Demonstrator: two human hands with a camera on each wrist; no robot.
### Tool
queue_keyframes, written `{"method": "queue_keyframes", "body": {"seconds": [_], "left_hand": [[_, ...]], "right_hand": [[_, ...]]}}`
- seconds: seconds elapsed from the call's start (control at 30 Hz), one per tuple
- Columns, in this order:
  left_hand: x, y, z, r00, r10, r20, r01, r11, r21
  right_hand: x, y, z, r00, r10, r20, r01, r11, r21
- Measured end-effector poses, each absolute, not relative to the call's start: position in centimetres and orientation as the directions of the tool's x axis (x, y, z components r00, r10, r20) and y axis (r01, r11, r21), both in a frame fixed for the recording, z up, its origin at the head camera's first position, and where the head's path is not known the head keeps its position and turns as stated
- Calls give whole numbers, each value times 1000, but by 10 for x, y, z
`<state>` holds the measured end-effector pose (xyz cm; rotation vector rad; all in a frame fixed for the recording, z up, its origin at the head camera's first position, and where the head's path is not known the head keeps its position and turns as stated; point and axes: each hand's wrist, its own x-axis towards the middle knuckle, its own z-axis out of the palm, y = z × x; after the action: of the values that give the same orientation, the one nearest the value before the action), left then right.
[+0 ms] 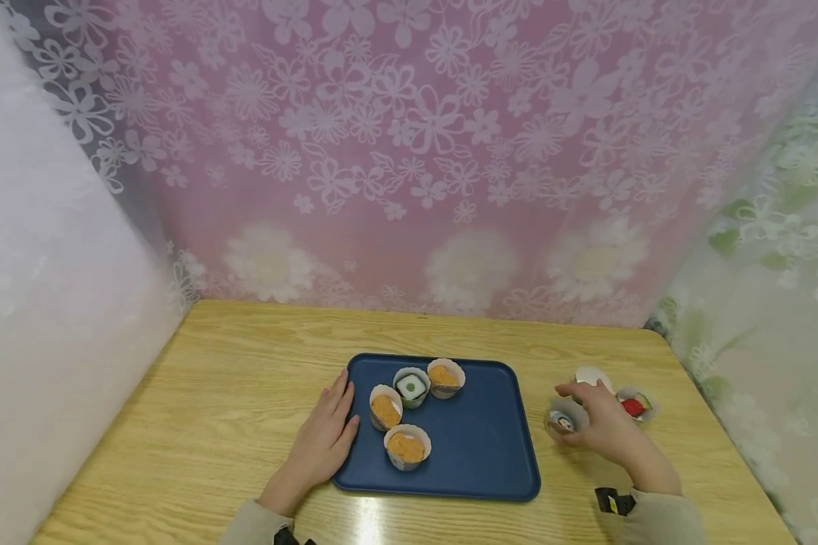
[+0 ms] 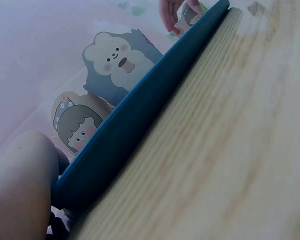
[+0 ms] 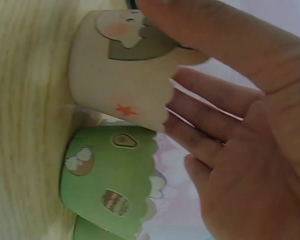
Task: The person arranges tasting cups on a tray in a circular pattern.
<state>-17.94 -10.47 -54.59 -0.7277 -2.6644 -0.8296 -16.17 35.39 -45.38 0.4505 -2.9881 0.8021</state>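
Note:
My left hand (image 1: 322, 435) rests along the left edge of a dark blue tray (image 1: 477, 431), fingers fairly straight. My right hand (image 1: 613, 433) holds a paper cupcake cup (image 3: 115, 75) just right of the tray, its thumb on the near side and fingers at the scalloped rim. This cup is beige with a cartoon figure and appears close over the wood. Beside it stands a green paper cup (image 3: 110, 172) with small food prints. Three cups with orange cake, one of them the front cup (image 1: 407, 446), and a cup with a white square topping (image 1: 411, 386) stand on the tray.
Behind the right hand are a cup with red and green toppings (image 1: 634, 407) and a pale-rimmed cup (image 1: 591, 375). The wooden table (image 1: 259, 356) meets a pink floral curtain (image 1: 395, 189) at the back, with pale curtains on both sides.

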Motion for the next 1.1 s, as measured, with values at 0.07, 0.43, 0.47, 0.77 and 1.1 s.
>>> {"method": "queue_keyframes", "body": {"seconds": [0.07,0.43,0.47,0.77,1.1], "left_hand": [[-180,-104,-545,-843,389,371,531,708,465],[-179,-105,-544,-850,387,358,522,712,469],[-179,-106,-544,-850,388,357,522,713,469],[-180,-106,-545,-848,386,363,524,711,469],[-179,-105,-544,-854,381,355,515,715,473]], "right_hand": [[-162,354,-456,-955,-278,104,-295,847,-442],[-163,348,-464,-957,-274,97,-290,911,-291],[-163,348,-464,-957,-273,99,-290,911,-293],[-163,343,-459,-965,-236,115,-261,910,-321],[-155,329,-441,-961,-196,195,-262,873,-412]]}}
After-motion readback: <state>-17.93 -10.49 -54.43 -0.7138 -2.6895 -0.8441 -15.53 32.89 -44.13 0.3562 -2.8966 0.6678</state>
